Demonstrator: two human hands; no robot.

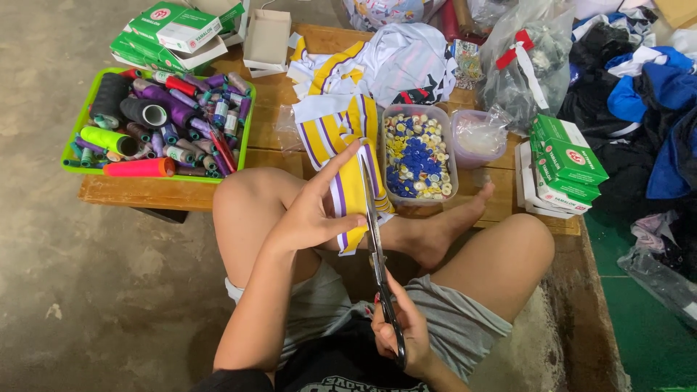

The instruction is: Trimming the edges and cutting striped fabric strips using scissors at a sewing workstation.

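My left hand (pixel 308 210) holds up a strip of yellow, purple and white striped fabric (pixel 347 156), fingers spread along its edge. My right hand (pixel 399 327) grips the handles of long metal scissors (pixel 374 232), whose blades point upward into the fabric just right of my left fingers. The cloth trails back onto a low wooden platform (pixel 268 156) where more white and yellow garments (pixel 377 62) are piled. I sit cross-legged, with my bare knees and a foot under the fabric.
A green tray (pixel 72 131) of thread spools stands at the left. A clear tub of buttons (pixel 417 152) and a second plastic tub (pixel 479 138) sit by the cloth. Green and white boxes (pixel 566 163) lie at the right and top left, dark clothes at the far right.
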